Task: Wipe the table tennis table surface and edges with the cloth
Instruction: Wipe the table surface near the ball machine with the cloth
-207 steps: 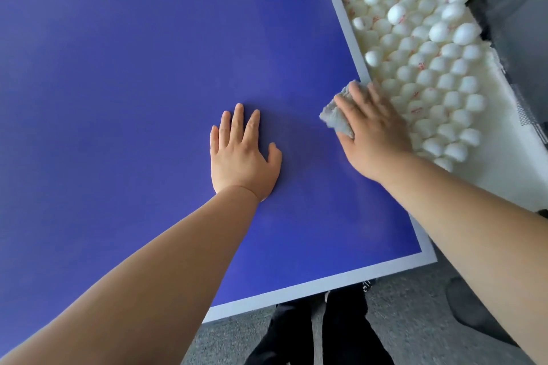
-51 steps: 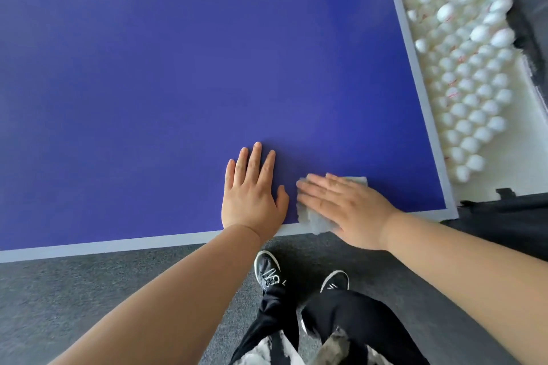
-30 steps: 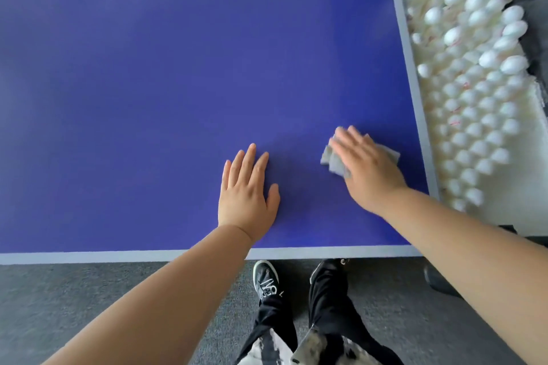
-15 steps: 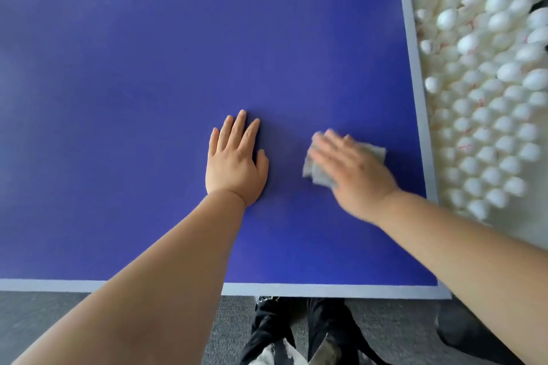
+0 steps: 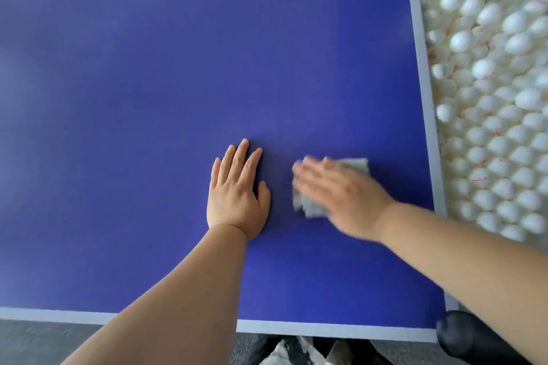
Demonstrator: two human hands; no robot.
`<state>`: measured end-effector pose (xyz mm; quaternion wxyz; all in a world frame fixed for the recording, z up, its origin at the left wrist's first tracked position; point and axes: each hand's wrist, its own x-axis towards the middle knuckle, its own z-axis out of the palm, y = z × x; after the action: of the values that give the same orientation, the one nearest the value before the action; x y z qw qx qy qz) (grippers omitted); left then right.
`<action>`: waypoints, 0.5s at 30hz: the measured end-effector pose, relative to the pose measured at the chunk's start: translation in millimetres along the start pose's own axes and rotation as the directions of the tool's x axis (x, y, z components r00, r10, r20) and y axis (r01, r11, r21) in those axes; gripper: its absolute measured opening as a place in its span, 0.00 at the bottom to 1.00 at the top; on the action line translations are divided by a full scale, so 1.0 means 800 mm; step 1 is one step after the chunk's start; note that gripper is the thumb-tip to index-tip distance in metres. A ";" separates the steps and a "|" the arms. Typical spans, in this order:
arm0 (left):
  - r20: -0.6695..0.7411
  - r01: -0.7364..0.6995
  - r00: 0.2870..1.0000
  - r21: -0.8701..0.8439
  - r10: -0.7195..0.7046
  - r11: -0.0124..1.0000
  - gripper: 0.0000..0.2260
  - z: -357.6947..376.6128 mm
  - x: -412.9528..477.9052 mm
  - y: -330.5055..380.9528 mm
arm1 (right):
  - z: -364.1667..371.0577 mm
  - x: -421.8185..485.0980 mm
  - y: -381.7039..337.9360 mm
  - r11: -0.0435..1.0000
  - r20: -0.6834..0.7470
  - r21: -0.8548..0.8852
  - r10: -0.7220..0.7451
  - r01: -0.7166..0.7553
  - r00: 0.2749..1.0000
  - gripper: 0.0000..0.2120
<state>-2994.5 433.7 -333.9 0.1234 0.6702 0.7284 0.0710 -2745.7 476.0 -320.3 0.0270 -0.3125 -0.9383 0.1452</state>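
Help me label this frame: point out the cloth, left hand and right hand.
cloth (image 5: pixel 358 164), head view, pale corner showing past the hand
left hand (image 5: pixel 237 197), head view, back of the hand
right hand (image 5: pixel 345 197), head view, blurred back of the hand

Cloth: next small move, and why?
Probably sweep the cloth rightward toward the side border. The right hand presses it flat close beside the left hand, which rests on the table, so leftward is blocked; blue surface lies between cloth and border.
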 end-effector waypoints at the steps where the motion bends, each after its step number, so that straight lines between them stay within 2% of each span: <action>1: 0.001 0.002 1.000 0.002 -0.002 1.000 0.28 0.000 0.000 0.000 | -0.010 0.015 0.022 0.991 -0.036 0.013 0.137 -0.137 0.990 0.32; 3: -0.007 0.003 1.000 0.006 -0.003 1.000 0.28 0.001 0.000 -0.001 | -0.025 0.051 0.062 0.921 -0.065 0.034 0.390 -0.388 0.919 0.32; 4: -0.012 0.000 1.000 0.007 0.000 1.000 0.28 0.001 0.000 -0.001 | -0.029 0.069 0.071 0.882 -0.085 0.038 0.471 -0.470 0.878 0.31; 6: -0.018 -0.005 1.000 0.008 0.005 1.000 0.28 0.003 0.000 -0.002 | -0.028 0.096 0.061 0.841 -0.100 0.049 0.541 -0.539 0.835 0.31; 7: -0.019 -0.007 1.000 0.008 0.007 1.000 0.28 0.003 0.001 -0.003 | -0.023 0.099 0.045 0.867 -0.095 0.045 0.499 -0.497 0.862 0.31; 8: -0.019 -0.009 1.000 0.005 0.009 1.000 0.28 0.004 0.001 -0.003 | -0.015 0.092 0.025 0.923 -0.081 0.043 0.384 -0.381 0.920 0.31; 9: -0.020 -0.010 1.000 0.000 0.010 1.000 0.28 0.004 0.001 -0.003 | -0.006 0.076 0.004 0.975 -0.052 0.046 0.218 -0.215 0.975 0.31; 10: -0.021 -0.010 1.000 -0.005 0.010 1.000 0.28 0.004 0.001 -0.003 | 0.002 0.055 -0.017 0.997 -0.009 0.055 0.049 -0.048 0.999 0.29; 12: -0.022 -0.011 1.000 -0.008 0.011 1.000 0.28 0.004 0.000 -0.004 | 0.011 0.014 -0.035 0.980 0.078 0.065 -0.192 0.188 0.978 0.25; 14: -0.023 -0.014 1.000 -0.006 0.013 1.000 0.28 0.004 0.000 -0.004 | 0.004 0.009 -0.014 0.964 0.092 0.046 -0.265 0.262 0.960 0.24; 15: -0.020 -0.013 1.000 -0.004 0.013 1.000 0.28 0.004 0.000 -0.005 | -0.002 0.019 0.004 0.977 0.071 0.031 -0.213 0.211 0.975 0.26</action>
<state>-2997.4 433.5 -338.0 0.1171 0.6739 0.7251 0.0803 -2756.1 487.7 -320.5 0.0111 -0.2048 -0.9650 0.1638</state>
